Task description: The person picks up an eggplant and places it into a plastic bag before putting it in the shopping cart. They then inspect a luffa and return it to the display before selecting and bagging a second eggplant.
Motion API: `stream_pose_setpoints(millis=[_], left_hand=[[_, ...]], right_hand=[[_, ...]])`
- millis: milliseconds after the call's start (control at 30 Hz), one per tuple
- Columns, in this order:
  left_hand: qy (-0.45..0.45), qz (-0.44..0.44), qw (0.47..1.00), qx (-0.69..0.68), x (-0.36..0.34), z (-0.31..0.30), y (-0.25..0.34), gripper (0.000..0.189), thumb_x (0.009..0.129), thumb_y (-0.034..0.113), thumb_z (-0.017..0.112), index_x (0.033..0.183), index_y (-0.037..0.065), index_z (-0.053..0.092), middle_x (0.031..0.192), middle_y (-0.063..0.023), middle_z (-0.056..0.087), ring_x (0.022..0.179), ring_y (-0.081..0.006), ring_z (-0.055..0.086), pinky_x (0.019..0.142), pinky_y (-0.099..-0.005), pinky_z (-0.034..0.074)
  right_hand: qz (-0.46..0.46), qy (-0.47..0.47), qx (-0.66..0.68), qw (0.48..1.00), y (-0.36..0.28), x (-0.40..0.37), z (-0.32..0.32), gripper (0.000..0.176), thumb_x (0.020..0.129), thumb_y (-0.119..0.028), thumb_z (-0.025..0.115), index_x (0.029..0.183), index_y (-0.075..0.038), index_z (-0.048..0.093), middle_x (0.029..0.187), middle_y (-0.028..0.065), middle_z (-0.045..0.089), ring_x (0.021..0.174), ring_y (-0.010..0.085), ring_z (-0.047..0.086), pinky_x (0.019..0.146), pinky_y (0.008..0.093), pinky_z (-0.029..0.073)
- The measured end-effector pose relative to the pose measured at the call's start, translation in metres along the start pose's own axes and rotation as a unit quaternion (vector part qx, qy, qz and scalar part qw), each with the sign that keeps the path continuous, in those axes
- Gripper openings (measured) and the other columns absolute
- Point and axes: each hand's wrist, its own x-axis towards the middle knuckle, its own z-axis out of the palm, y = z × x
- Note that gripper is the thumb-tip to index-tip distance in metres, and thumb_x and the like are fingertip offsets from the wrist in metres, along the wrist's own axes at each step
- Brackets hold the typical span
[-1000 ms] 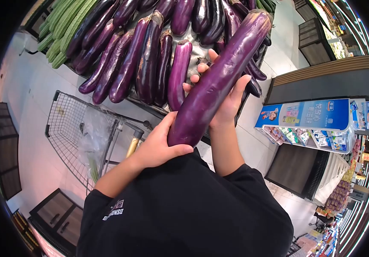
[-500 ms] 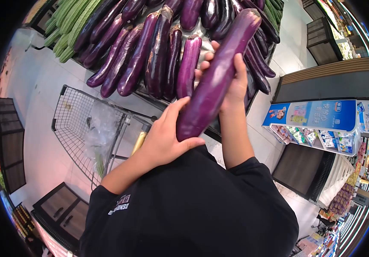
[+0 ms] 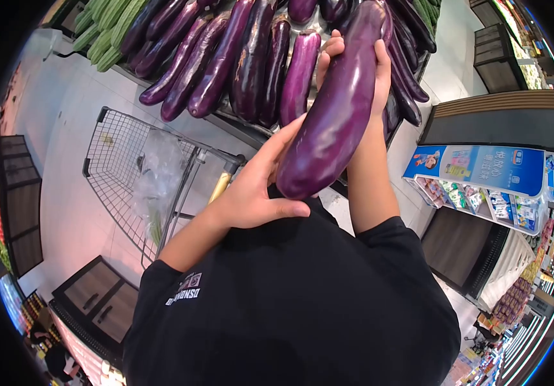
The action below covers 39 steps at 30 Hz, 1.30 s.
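Note:
I hold one long purple eggplant [image 3: 341,109] lengthwise in front of me with both hands. My left hand [image 3: 257,186] cups its thick near end from below, thumb under the tip. My right hand [image 3: 373,64] wraps the far upper part, fingers showing on both sides. Behind it, a display shelf [image 3: 238,128] carries several more purple eggplants [image 3: 244,58] lying side by side.
A wire shopping cart [image 3: 122,174] stands at my left with a clear plastic bag [image 3: 158,180] of greens inside. Green gourds [image 3: 106,32] lie at the shelf's far left. A blue-topped product rack [image 3: 483,174] stands to the right, with aisles beyond.
The eggplant has come closer and higher in view, its near end lifted off my left palm. My right hand has slid further up it; the view shifted toward the shelf.

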Motion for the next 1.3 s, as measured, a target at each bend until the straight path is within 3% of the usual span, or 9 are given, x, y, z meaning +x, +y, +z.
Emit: stream_pose_setpoints(millis=[67, 300, 500, 633, 800, 867, 933, 1200, 1300], left_hand=[[0.008, 0.013, 1.0, -0.014, 0.001, 0.002, 0.002, 0.118, 0.072, 0.029, 0.091, 0.157, 0.0, 0.014, 0.137, -0.015, 0.05, 0.1, -0.0228, 0.066, 0.087, -0.0368, 0.055], [-0.008, 0.006, 1.0, -0.018, -0.003, -0.004, -0.002, 0.111, 0.075, 0.027, 0.089, 0.156, 0.001, 0.018, 0.143, -0.0123, 0.046, 0.115, -0.0211, 0.059, 0.099, -0.0364, 0.049], [0.07, 0.093, 0.963, 0.243, 0.001, -0.018, -0.01, 0.113, 0.071, 0.028, 0.092, 0.154, 0.0, 0.021, 0.145, -0.0168, 0.045, 0.133, -0.0262, 0.049, 0.111, -0.0385, 0.038], [0.115, 0.11, 0.931, 0.329, 0.007, -0.014, -0.014, 0.111, 0.071, 0.027, 0.091, 0.154, 0.0, 0.023, 0.144, -0.0208, 0.047, 0.134, -0.0294, 0.048, 0.112, -0.0391, 0.037], [0.069, 0.078, 0.994, 0.039, 0.001, -0.017, -0.032, 0.108, 0.072, 0.027, 0.09, 0.153, 0.003, 0.023, 0.135, -0.0198, 0.053, 0.119, -0.0304, 0.061, 0.1, -0.0407, 0.05], [-0.008, -0.004, 0.982, -0.186, -0.001, -0.019, -0.03, 0.101, 0.073, 0.028, 0.089, 0.149, 0.004, 0.026, 0.125, -0.0191, 0.058, 0.099, -0.0295, 0.069, 0.082, -0.0388, 0.059], [-0.008, 0.007, 0.977, -0.212, 0.004, -0.02, -0.034, 0.099, 0.073, 0.034, 0.09, 0.145, 0.004, 0.029, 0.119, -0.0191, 0.06, 0.089, -0.0288, 0.072, 0.071, -0.0374, 0.063], [-0.017, -0.074, 0.981, -0.179, -0.002, -0.028, -0.038, 0.106, 0.069, 0.043, 0.091, 0.144, -0.001, 0.03, 0.126, -0.0182, 0.058, 0.106, -0.0282, 0.067, 0.09, -0.0414, 0.058], [-0.01, -0.073, 0.997, 0.02, -0.003, -0.026, -0.038, 0.109, 0.069, 0.023, 0.093, 0.152, 0.002, 0.025, 0.141, -0.0132, 0.046, 0.133, -0.0183, 0.043, 0.112, -0.0361, 0.035]], right_hand=[[0.004, 0.037, -0.037, 0.999, 0.002, -0.002, 0.001, 0.05, 0.093, -0.049, 0.056, 0.108, -0.001, 0.055, 0.096, 0.0143, 0.066, 0.091, 0.0285, 0.068, 0.09, 0.0408, 0.058], [-0.037, 0.069, -0.109, 0.991, 0.004, -0.003, 0.016, 0.052, 0.093, -0.048, 0.057, 0.106, 0.002, 0.057, 0.1, 0.0173, 0.067, 0.092, 0.0312, 0.069, 0.086, 0.04, 0.06], [-0.168, 0.151, -0.451, 0.863, 0.026, -0.011, 0.057, 0.057, 0.096, -0.037, 0.057, 0.117, 0.016, 0.051, 0.114, 0.0289, 0.064, 0.103, 0.0345, 0.069, 0.093, 0.0468, 0.057], [-0.225, 0.127, -0.583, 0.77, 0.051, -0.018, 0.069, 0.043, 0.099, -0.031, 0.056, 0.118, 0.007, 0.049, 0.114, 0.0284, 0.065, 0.101, 0.0349, 0.07, 0.082, 0.0416, 0.061], [-0.149, 0.05, -0.55, 0.82, 0.034, -0.008, 0.036, 0.069, 0.101, -0.054, 0.045, 0.135, 0.006, 0.043, 0.121, 0.0275, 0.063, 0.109, 0.0375, 0.067, 0.091, 0.0467, 0.057], [-0.016, -0.045, -0.27, 0.962, 0.035, 0.001, 0.012, 0.081, 0.097, -0.066, 0.041, 0.142, 0.002, 0.041, 0.129, 0.0273, 0.059, 0.115, 0.0374, 0.063, 0.097, 0.051, 0.053], [-0.042, 0.021, -0.284, 0.958, 0.042, 0.003, 0.0, 0.079, 0.095, -0.068, 0.045, 0.14, -0.003, 0.043, 0.125, 0.0244, 0.06, 0.111, 0.0349, 0.064, 0.097, 0.0502, 0.053], [-0.1, 0.074, -0.371, 0.92, 0.044, -0.014, -0.003, 0.069, 0.098, -0.058, 0.048, 0.138, -0.003, 0.043, 0.105, 0.0178, 0.065, 0.094, 0.0302, 0.069, 0.088, 0.0464, 0.058], [-0.153, -0.039, -0.407, 0.9, 0.038, -0.037, -0.001, 0.073, 0.098, -0.057, 0.048, 0.144, -0.003, 0.034, 0.103, 0.0175, 0.063, 0.091, 0.03, 0.069, 0.088, 0.0464, 0.058]])
